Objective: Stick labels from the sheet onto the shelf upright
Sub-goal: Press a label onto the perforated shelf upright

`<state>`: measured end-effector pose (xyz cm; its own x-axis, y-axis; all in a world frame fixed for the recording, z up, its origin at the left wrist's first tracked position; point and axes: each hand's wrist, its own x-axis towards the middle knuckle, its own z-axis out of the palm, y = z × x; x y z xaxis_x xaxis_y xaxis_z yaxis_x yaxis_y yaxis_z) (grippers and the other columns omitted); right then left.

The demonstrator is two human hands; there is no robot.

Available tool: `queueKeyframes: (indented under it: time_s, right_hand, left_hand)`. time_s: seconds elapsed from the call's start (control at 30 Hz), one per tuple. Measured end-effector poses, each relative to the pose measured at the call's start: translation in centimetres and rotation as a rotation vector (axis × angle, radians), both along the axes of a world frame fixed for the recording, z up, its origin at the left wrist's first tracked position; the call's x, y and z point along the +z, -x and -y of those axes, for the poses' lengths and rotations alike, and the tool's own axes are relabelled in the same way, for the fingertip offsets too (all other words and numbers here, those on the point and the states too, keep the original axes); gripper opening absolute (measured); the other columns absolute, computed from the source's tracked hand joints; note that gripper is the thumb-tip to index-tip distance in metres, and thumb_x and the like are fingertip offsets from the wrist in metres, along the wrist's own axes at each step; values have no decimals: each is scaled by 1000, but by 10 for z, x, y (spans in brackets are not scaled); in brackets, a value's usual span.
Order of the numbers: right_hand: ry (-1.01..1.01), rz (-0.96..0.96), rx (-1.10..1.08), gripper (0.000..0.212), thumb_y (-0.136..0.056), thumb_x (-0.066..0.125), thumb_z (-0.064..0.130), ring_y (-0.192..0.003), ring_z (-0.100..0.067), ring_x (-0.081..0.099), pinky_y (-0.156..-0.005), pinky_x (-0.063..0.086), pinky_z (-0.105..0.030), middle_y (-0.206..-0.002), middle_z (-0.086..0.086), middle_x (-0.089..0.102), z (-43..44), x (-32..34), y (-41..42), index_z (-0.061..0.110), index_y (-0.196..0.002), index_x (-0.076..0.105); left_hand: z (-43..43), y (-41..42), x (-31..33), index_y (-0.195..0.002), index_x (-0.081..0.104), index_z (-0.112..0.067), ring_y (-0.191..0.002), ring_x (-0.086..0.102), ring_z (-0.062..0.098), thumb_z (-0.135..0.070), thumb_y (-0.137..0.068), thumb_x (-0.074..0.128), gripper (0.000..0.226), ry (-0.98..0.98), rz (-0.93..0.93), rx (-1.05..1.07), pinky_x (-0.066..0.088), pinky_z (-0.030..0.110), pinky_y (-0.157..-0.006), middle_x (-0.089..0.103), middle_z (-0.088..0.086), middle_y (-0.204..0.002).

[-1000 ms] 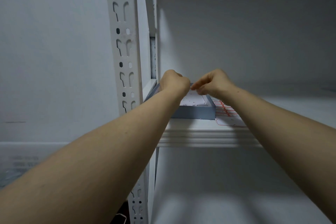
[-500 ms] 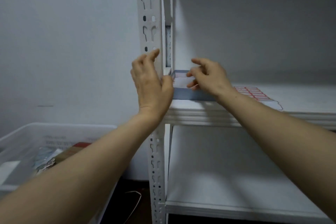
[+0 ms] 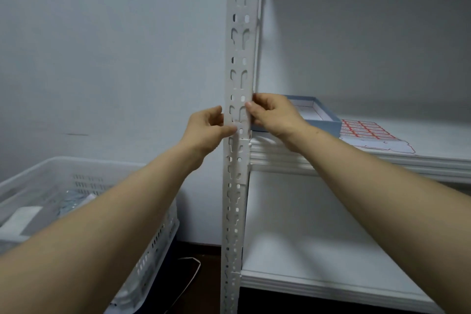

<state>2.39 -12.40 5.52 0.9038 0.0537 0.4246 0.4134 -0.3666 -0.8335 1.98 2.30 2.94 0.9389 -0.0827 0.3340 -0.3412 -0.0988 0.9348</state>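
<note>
A: Where is your label now?

B: On the upright [image 3: 239, 58], pinched between your left hand [image 3: 207, 127] and right hand [image 3: 271, 116], just above the shelf [image 3: 356, 158]; both grips are closed on it, though white on white hides its edges.

A: And the sheet [image 3: 374, 135]?

B: On the shelf right of the upright, beside the box [image 3: 314, 116].

A: What could go wrong?

B: The upright is full of slots; press over one and the label may dimple or tear; release one hand early and it may set crooked or crease.
</note>
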Motion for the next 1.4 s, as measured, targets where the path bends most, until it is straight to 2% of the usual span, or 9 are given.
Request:
queueKeyframes:
  time_s: [0.13, 0.33, 0.47, 0.6, 0.7, 0.83, 1.03, 1.17, 1.4]
  right_hand:
    - [-13, -32, 17, 24, -97, 46, 13, -103, -22, 65, -96, 51, -39, -113, -10, 67, -2, 1, -4, 6, -114, 62]
    - [-15, -15, 39, 24, -97, 46, 14, -104, -25, 64, -96, 50, -42, -113, -11, 67, 0, -2, -9, 6, -113, 62]
    - [-19, -23, 46, 24, -97, 46, 14, -105, -25, 64, -95, 51, -42, -114, -11, 66, 0, -2, -10, 6, -114, 61]
    - [-20, -14, 41, 24, -97, 46, 13, -104, -25, 64, -95, 51, -41, -113, -12, 66, 0, -3, -10, 5, -113, 61]
    - [-8, -12, 36, 23, -97, 47, 15, -103, -25, 64, -94, 51, -42, -112, -11, 67, 0, -3, -10, 6, -113, 62]
    - [-18, -10, 31, 23, -96, 48, 14, -103, -25, 65, -94, 52, -42, -112, -12, 67, 1, -4, -11, 6, -113, 62]
    - [7, 11, 14, 23, -96, 49, 16, -101, -25, 66, -93, 52, -42, -110, -12, 68, 1, -5, -12, 7, -111, 63]
    - [4, 17, 12, 22, -96, 49, 15, -101, -24, 66, -93, 52, -41, -110, -10, 68, 1, -5, -12, 7, -110, 63]
    - [-2, 19, -5, 22, -95, 49, 15, -101, -24, 66, -94, 52, -41, -110, -10, 68, 0, -5, -11, 7, -110, 64]
  left_hand:
    - [1, -3, 0, -101, 66, -13, -85, 66, 10, 8, -82, 60, 28, 17, 44, -60, 54, 16, -79, 70, -1, -92]
    - [3, -9, -2, -99, 68, -15, -90, 67, 17, 0, -81, 66, 24, -32, 68, -26, 54, 27, -83, 71, 3, -96]
    - [11, -9, -3, -90, 69, -18, -78, 65, 12, -10, -78, 71, 15, -82, 99, 63, 50, 22, -68, 70, -1, -85]
    - [12, -8, -6, -89, 69, -19, -74, 62, 11, -10, -80, 67, 13, -78, 114, 73, 50, 24, -67, 70, -1, -82]
    - [7, -10, -9, -91, 67, -24, -80, 63, 13, -5, -82, 63, 21, -69, 115, 21, 54, 28, -77, 71, 1, -91]
    - [11, -11, -10, -95, 69, -20, -77, 64, 7, -9, -83, 65, 17, -33, 123, 53, 52, 16, -68, 71, -3, -89]
    - [8, -14, -15, -110, 68, -20, -85, 66, 8, -7, -87, 59, 28, 2, 101, 32, 52, 13, -68, 71, -5, -102]
    - [0, -16, -16, -116, 66, -18, -98, 67, 15, -3, -86, 63, 34, 83, 50, -56, 52, 29, -92, 72, -1, -106]
    - [-4, -13, -8, -103, 69, -18, -81, 66, 9, -10, -81, 72, 24, 13, 62, -25, 52, 30, -86, 71, 2, -99]
